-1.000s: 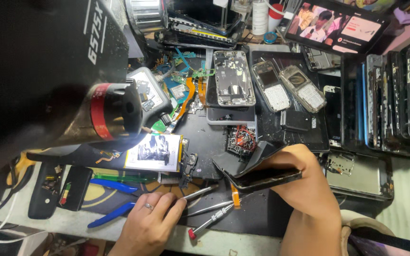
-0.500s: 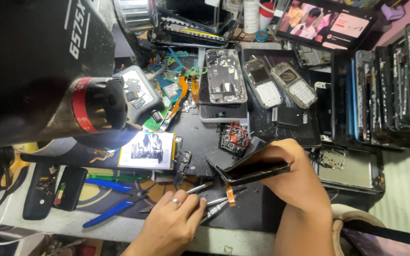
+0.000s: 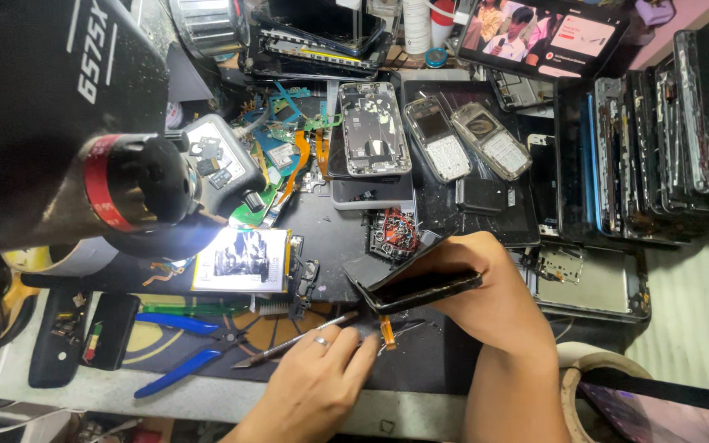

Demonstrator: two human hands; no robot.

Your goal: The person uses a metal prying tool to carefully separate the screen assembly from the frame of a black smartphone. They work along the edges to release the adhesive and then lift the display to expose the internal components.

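Observation:
My right hand (image 3: 498,287) grips a black phone (image 3: 420,283) tilted on its long edge just above the dark work mat (image 3: 338,230). A short orange flex strip (image 3: 386,330) hangs from the phone's lower side. Below it, my left hand (image 3: 322,381), with a ring on one finger, holds a thin metal tool (image 3: 285,346). The tool lies slanted across the mat, its upper end close under the phone. My left fingertips sit next to the orange strip.
A big black microscope (image 3: 84,123) looms at left over a brightly lit board (image 3: 244,259). Blue-handled pliers (image 3: 178,354) lie at the front left. Opened phone housings (image 3: 375,127), keypad phones (image 3: 446,143), stacked screens (image 3: 658,139) and a tablet (image 3: 547,33) crowd the back and right.
My left hand has slid to the right along the front of the mat and now lies on the thin metal tool under the phone. My right hand keeps holding the phone.

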